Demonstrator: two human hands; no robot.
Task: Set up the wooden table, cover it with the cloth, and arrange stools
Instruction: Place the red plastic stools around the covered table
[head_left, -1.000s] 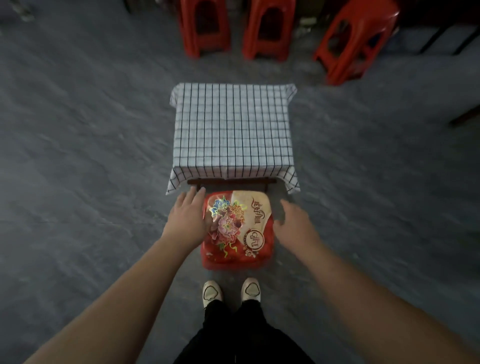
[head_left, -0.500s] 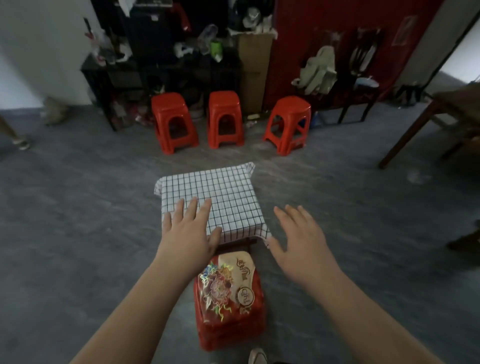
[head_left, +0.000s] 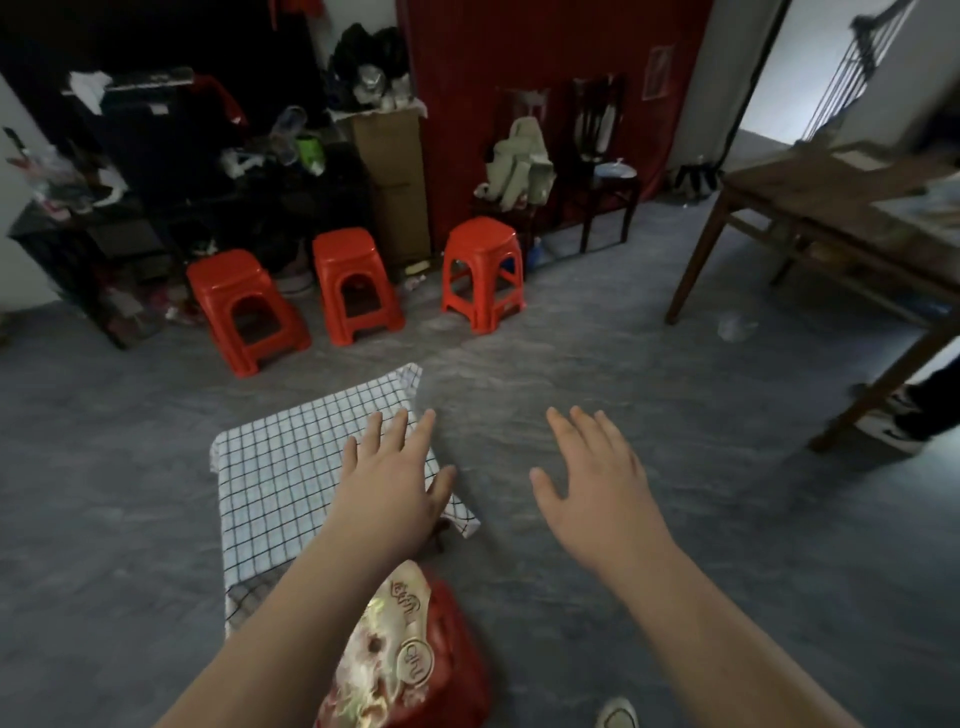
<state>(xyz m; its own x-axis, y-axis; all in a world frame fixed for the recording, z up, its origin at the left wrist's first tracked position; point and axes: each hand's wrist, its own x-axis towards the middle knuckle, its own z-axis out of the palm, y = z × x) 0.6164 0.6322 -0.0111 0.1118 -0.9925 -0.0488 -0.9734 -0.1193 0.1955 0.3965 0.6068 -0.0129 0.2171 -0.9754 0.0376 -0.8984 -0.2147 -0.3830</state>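
A small low table covered by a white cloth with black checks (head_left: 291, 478) stands on the grey floor. A red stool with a flowered seat (head_left: 415, 660) sits against its near side, partly behind my left forearm. My left hand (head_left: 387, 488) hovers over the cloth's right part, fingers spread, holding nothing. My right hand (head_left: 592, 478) is raised to the right of the table over bare floor, also spread and empty. Three plain red stools stand beyond the table: left (head_left: 241, 306), middle (head_left: 353, 283) and right (head_left: 483, 270).
Dark shelves with clutter (head_left: 171, 171) and a cardboard box (head_left: 395, 171) line the back wall. A dark chair with clothes (head_left: 597, 156) stands by the red wall. A large wooden table (head_left: 831, 208) is at the right; a person's shoes (head_left: 898, 421) show beside its leg.
My hands have let go of the flowered stool and lifted up, spread. The view has risen from straight down on the table to the room and swung right.
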